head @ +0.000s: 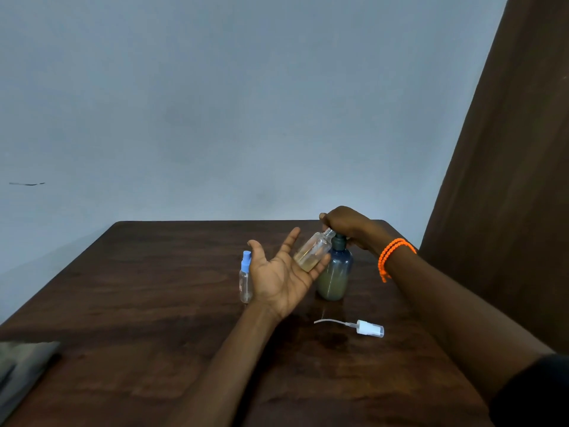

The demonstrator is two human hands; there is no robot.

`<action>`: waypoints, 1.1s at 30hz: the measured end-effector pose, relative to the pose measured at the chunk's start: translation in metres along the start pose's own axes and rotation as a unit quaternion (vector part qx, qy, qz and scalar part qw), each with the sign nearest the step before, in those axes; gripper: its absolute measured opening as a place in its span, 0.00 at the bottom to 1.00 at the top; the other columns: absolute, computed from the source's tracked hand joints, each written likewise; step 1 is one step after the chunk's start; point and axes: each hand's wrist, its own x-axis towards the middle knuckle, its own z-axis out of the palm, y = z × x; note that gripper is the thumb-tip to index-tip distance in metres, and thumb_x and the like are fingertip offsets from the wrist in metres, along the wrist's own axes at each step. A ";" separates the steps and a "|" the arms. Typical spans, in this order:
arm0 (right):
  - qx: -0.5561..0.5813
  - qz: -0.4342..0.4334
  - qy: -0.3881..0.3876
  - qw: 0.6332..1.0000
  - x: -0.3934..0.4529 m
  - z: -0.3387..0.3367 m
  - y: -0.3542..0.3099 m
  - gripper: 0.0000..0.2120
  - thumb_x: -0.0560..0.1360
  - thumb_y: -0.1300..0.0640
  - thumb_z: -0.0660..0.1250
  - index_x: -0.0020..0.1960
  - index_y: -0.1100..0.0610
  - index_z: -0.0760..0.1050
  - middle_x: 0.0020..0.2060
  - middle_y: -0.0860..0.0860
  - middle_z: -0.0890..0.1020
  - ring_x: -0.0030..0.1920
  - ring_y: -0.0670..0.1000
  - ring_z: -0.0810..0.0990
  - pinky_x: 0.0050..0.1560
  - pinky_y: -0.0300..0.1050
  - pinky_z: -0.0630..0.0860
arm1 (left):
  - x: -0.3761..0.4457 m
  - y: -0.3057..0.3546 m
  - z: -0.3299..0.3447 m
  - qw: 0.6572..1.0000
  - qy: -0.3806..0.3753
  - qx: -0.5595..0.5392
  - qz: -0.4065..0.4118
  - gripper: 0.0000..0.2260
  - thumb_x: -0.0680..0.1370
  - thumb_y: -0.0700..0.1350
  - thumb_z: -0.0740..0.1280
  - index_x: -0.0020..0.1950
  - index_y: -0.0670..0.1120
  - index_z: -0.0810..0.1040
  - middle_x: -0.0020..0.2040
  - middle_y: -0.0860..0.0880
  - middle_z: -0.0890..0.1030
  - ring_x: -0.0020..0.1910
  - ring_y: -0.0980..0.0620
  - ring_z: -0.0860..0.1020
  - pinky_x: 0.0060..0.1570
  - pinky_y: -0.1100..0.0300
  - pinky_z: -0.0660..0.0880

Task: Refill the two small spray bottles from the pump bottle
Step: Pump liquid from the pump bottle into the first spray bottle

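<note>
Orange cord bracelet (388, 259) circles the right wrist, and above it the right hand (346, 224) sits curled over the dark pump head of the pump bottle (335, 274), fingers wrapped down around the top. That bottle stands upright on the table, its translucent blue-grey body partly filled with a murky greenish liquid. The left hand (278, 280) is turned palm up with fingers spread and straight, carrying the uncapped small spray bottle (312, 251) across its fingers; the bottle lies tilted, its open threaded neck up against the pump spout under the right hand, with pale yellowish liquid pooled in its lower end.

Just behind the left hand's thumb side stands the second small spray bottle (245, 277), upright, clear, with a blue spray cap on. Nearer the person, to the right of the left forearm, a white spray top (369, 328) lies on its side, its thin dip tube pointing left.

All of this is on a dark brown wood-grain table (138, 297) with a glossy surface. A grey flat object (21, 365) sits at its near left edge, blurred beyond telling. Behind the table rises a plain pale blue-grey wall (215, 103) bearing one short dark mark at the left, and a brown curtain (508, 180) hangs down the right side.
</note>
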 end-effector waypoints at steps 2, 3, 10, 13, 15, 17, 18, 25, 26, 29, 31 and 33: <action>-0.019 -0.001 0.003 1.000 -0.002 -0.005 -0.004 0.14 0.80 0.49 0.59 0.41 0.58 0.70 0.38 0.56 0.75 0.36 0.54 0.73 0.37 0.44 0.72 | 0.000 -0.001 0.000 1.000 0.001 0.005 0.004 0.44 0.76 0.78 0.51 0.78 0.47 0.70 0.71 0.31 0.77 0.70 0.30 0.77 0.73 0.35 0.69; -0.024 -0.003 0.002 1.000 -0.001 -0.007 -0.007 0.15 0.80 0.49 0.58 0.40 0.58 0.69 0.36 0.55 0.74 0.35 0.54 0.73 0.37 0.44 0.72 | 0.001 -0.001 0.001 1.000 0.002 0.004 0.005 0.44 0.76 0.78 0.51 0.78 0.46 0.70 0.71 0.31 0.77 0.70 0.31 0.76 0.74 0.36 0.68; -0.041 -0.005 0.010 0.999 -0.001 -0.002 -0.005 0.16 0.81 0.49 0.58 0.49 0.61 0.76 0.40 0.57 0.77 0.38 0.55 0.74 0.35 0.42 0.70 | -0.001 -0.001 0.001 1.000 0.000 -0.001 0.000 0.45 0.75 0.79 0.52 0.78 0.46 0.70 0.71 0.30 0.76 0.73 0.30 0.73 0.76 0.35 0.66; -0.059 0.002 0.007 0.998 0.000 -0.006 -0.012 0.16 0.80 0.49 0.57 0.47 0.60 0.74 0.41 0.59 0.77 0.40 0.58 0.76 0.39 0.47 0.75 | 0.000 -0.002 0.002 1.000 0.002 0.001 0.003 0.45 0.75 0.79 0.51 0.78 0.46 0.70 0.71 0.31 0.77 0.72 0.30 0.75 0.75 0.35 0.67; -0.062 -0.006 0.015 0.998 0.002 -0.005 -0.013 0.15 0.80 0.50 0.58 0.44 0.60 0.74 0.40 0.59 0.77 0.39 0.57 0.75 0.40 0.47 0.73 | 0.000 -0.002 0.002 1.000 0.001 0.004 0.002 0.45 0.76 0.79 0.51 0.78 0.46 0.70 0.71 0.31 0.77 0.70 0.30 0.77 0.74 0.35 0.68; -0.054 -0.012 0.019 0.998 0.003 -0.002 -0.009 0.14 0.80 0.51 0.58 0.45 0.61 0.74 0.41 0.59 0.76 0.39 0.56 0.73 0.39 0.45 0.70 | 0.002 -0.002 0.001 1.000 0.001 0.000 -0.001 0.45 0.76 0.79 0.51 0.78 0.47 0.70 0.71 0.31 0.77 0.70 0.30 0.77 0.73 0.35 0.69; -0.052 -0.011 0.022 0.998 0.003 0.000 -0.007 0.14 0.80 0.51 0.58 0.46 0.61 0.74 0.41 0.59 0.77 0.40 0.56 0.74 0.39 0.45 0.70 | 0.002 -0.002 0.000 1.000 0.000 0.000 -0.002 0.45 0.75 0.79 0.51 0.78 0.47 0.70 0.71 0.31 0.77 0.71 0.30 0.76 0.73 0.35 0.68; -0.045 -0.006 0.022 0.999 0.002 -0.005 -0.011 0.15 0.80 0.51 0.58 0.46 0.62 0.75 0.40 0.58 0.79 0.39 0.57 0.76 0.39 0.46 0.74 | 0.000 -0.003 0.003 1.000 -0.002 0.001 0.002 0.44 0.76 0.78 0.52 0.78 0.47 0.70 0.70 0.31 0.78 0.68 0.31 0.79 0.72 0.35 0.70; -0.040 -0.011 0.023 0.999 0.000 -0.004 -0.010 0.15 0.80 0.52 0.58 0.45 0.61 0.75 0.37 0.56 0.77 0.38 0.55 0.74 0.37 0.44 0.72 | 0.001 -0.003 0.002 1.000 -0.003 0.001 0.001 0.44 0.76 0.78 0.52 0.78 0.47 0.70 0.70 0.31 0.78 0.69 0.31 0.78 0.72 0.35 0.70; -0.029 -0.012 0.033 0.999 -0.003 0.000 -0.004 0.14 0.80 0.53 0.58 0.40 0.59 0.73 0.34 0.53 0.75 0.37 0.54 0.73 0.34 0.42 0.67 | 0.000 -0.002 0.001 1.000 -0.002 0.000 0.000 0.44 0.76 0.78 0.51 0.78 0.47 0.70 0.70 0.31 0.77 0.71 0.30 0.76 0.72 0.35 0.70; -0.038 -0.015 0.039 0.998 -0.004 -0.001 -0.006 0.13 0.80 0.54 0.57 0.41 0.60 0.72 0.37 0.55 0.76 0.40 0.56 0.73 0.38 0.44 0.69 | -0.001 -0.002 0.002 1.000 -0.001 0.002 0.002 0.44 0.76 0.78 0.51 0.78 0.47 0.70 0.70 0.31 0.78 0.70 0.31 0.77 0.72 0.35 0.70; -0.038 -0.012 0.033 0.999 -0.003 -0.005 -0.010 0.13 0.79 0.53 0.58 0.43 0.60 0.73 0.41 0.59 0.78 0.41 0.57 0.74 0.41 0.47 0.72 | -0.001 -0.003 0.003 1.000 -0.002 -0.001 0.002 0.44 0.76 0.78 0.52 0.78 0.47 0.71 0.70 0.31 0.78 0.68 0.31 0.79 0.71 0.35 0.71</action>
